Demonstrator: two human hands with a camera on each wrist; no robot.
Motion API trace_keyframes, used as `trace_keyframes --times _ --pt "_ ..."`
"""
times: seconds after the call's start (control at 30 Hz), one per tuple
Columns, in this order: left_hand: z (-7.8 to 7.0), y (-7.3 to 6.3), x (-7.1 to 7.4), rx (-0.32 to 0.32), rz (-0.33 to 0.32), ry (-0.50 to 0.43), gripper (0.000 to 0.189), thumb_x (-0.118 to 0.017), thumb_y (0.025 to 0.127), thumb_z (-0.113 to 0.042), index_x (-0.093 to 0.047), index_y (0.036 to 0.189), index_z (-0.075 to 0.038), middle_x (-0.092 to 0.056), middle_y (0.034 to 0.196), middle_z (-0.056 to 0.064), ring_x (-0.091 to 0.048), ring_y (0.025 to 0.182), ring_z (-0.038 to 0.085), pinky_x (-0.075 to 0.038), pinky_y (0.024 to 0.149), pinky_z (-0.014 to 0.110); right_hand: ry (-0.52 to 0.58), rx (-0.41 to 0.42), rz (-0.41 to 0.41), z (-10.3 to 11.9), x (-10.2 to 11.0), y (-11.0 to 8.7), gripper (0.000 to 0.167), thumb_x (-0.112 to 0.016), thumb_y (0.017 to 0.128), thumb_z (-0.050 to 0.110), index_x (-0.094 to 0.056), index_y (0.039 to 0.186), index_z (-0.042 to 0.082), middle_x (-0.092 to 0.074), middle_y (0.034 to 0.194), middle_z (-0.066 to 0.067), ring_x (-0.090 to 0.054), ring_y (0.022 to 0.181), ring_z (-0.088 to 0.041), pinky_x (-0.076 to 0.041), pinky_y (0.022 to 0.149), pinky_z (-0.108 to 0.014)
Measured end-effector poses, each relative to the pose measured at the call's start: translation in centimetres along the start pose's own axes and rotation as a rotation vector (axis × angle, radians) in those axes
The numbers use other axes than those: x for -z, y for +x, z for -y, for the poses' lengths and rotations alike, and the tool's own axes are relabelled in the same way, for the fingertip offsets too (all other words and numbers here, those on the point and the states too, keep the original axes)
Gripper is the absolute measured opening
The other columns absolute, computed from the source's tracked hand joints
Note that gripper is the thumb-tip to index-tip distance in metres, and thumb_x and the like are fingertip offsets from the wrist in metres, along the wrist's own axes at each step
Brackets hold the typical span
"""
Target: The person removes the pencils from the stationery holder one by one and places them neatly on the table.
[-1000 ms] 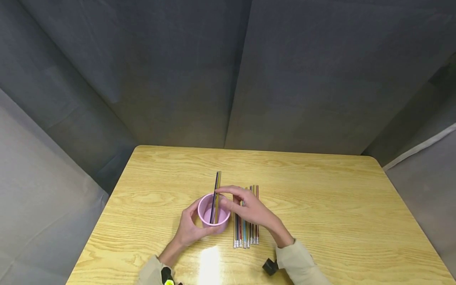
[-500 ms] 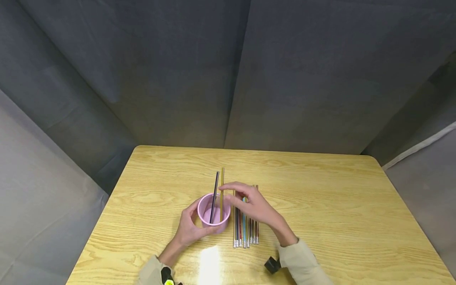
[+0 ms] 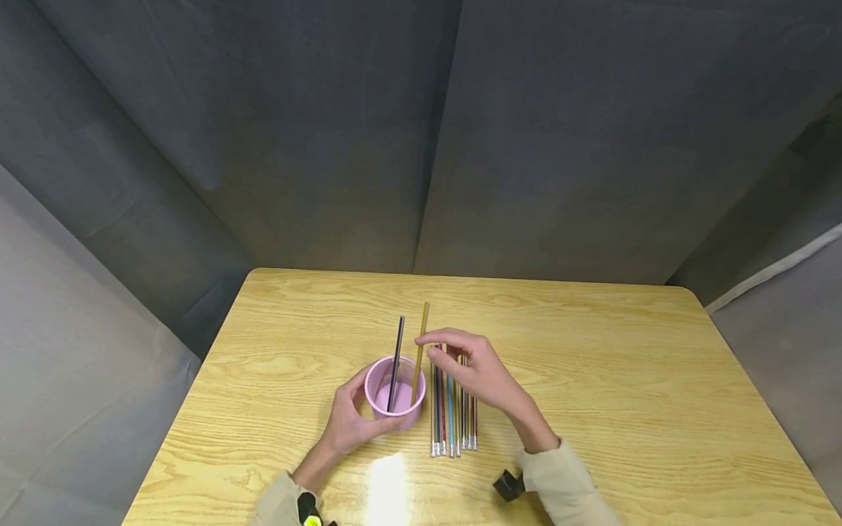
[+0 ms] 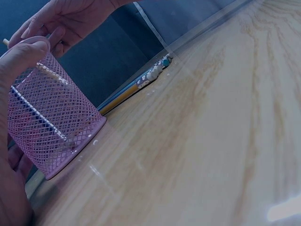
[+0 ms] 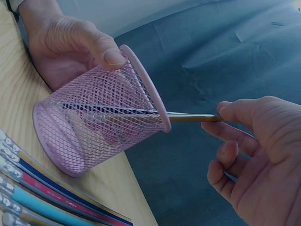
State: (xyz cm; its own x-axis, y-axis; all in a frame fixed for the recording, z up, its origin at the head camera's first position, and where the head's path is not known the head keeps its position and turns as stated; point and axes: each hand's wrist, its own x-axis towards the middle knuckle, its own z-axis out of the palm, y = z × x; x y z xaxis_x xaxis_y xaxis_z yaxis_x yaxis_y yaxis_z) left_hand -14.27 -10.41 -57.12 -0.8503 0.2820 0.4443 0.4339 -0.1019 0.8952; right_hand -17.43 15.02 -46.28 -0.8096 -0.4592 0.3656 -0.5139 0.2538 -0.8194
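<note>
My left hand (image 3: pixel 347 424) grips a pink mesh pencil cup (image 3: pixel 411 419) that stands upright on the table, thumb near its rim in both wrist views. Between thumb and index finger, my right hand (image 3: pixel 479 371) pinches the upper part of a yellow pencil (image 5: pixel 193 119), its other fingers loosely curled. That pencil's lower end is inside the cup, at its right side, and its top leans right. A dark blue pencil (image 3: pixel 399 337) stands alone in the cup, leaning away from me.
Right of the cup lies a row of several pencils (image 3: pixel 451 424), eraser ends toward me, partly under my right hand. The wooden table (image 3: pixel 625 380) reaches back to grey curtains (image 3: pixel 546 146). A black wrist device (image 3: pixel 509 485) sits by my right sleeve.
My right hand has moved right and slightly away with the yellow pencil, parting it from the dark blue one and tilting its top rightward. My left hand and the cup have stayed still.
</note>
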Motion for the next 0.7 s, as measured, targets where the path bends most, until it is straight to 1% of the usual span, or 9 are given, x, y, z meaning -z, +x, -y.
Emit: trace_keyframes --times 0.13,0.3,0.37,0.5,0.57,0.7 --pt "0.0 0.0 0.0 0.003 0.003 -0.015 0.089 -0.091 0.066 0.005 -0.05 0.145 0.011 -0.06 0.135 0.037 -0.057 0.122 0.057 -0.051 0.113 0.041 -0.012 0.001 -0.037 0.2 0.5 0.0 0.023 -0.064 0.104 0.009 -0.076 0.123 0.014 -0.076 0.117 -0.005 -0.055 0.073 -0.013 -0.049 0.06 -0.027" --pt "0.1 0.0 0.0 0.003 0.0 -0.024 0.089 -0.091 0.066 0.006 -0.051 0.145 0.01 -0.06 0.135 0.037 -0.057 0.122 0.057 -0.05 0.113 0.041 -0.011 0.01 -0.073 0.2 1.1 0.0 0.023 -0.066 0.102 0.006 -0.076 0.121 0.014 -0.077 0.114 -0.003 -0.058 0.075 -0.015 -0.049 0.061 -0.024" --pt "0.1 0.0 0.0 0.005 -0.002 -0.029 0.089 -0.091 0.065 0.007 -0.051 0.145 0.009 -0.06 0.136 0.036 -0.057 0.122 0.057 -0.05 0.114 0.04 -0.008 0.019 -0.09 0.2 1.4 0.0 0.023 -0.066 0.101 0.004 -0.077 0.12 0.013 -0.077 0.113 -0.003 -0.056 0.072 -0.016 -0.047 0.059 -0.023" --pt "0.0 0.0 -0.1 0.012 -0.006 -0.041 0.09 -0.091 0.065 0.009 -0.052 0.145 0.007 -0.06 0.137 0.034 -0.056 0.123 0.057 -0.049 0.114 0.038 0.001 0.039 -0.138 0.4 1.9 0.1 0.024 -0.068 0.099 -0.001 -0.077 0.117 0.011 -0.077 0.108 -0.005 -0.053 0.069 -0.016 -0.045 0.059 -0.021" --pt "-0.1 0.0 -0.1 0.013 -0.007 -0.044 0.091 -0.091 0.064 0.01 -0.052 0.146 0.006 -0.061 0.137 0.033 -0.056 0.124 0.056 -0.049 0.114 0.038 0.01 0.052 -0.169 0.5 2.2 0.1 0.024 -0.067 0.097 -0.005 -0.077 0.116 0.007 -0.076 0.106 -0.008 -0.051 0.069 -0.017 -0.043 0.059 -0.021" --pt "-0.2 0.0 -0.1 0.022 -0.011 -0.045 0.092 -0.091 0.063 0.01 -0.053 0.146 0.005 -0.061 0.138 0.03 -0.057 0.125 0.054 -0.049 0.115 0.037 0.017 0.084 -0.227 0.6 2.5 0.1 0.024 -0.068 0.095 -0.01 -0.077 0.112 0.004 -0.076 0.102 -0.011 -0.051 0.07 -0.017 -0.042 0.059 -0.021"
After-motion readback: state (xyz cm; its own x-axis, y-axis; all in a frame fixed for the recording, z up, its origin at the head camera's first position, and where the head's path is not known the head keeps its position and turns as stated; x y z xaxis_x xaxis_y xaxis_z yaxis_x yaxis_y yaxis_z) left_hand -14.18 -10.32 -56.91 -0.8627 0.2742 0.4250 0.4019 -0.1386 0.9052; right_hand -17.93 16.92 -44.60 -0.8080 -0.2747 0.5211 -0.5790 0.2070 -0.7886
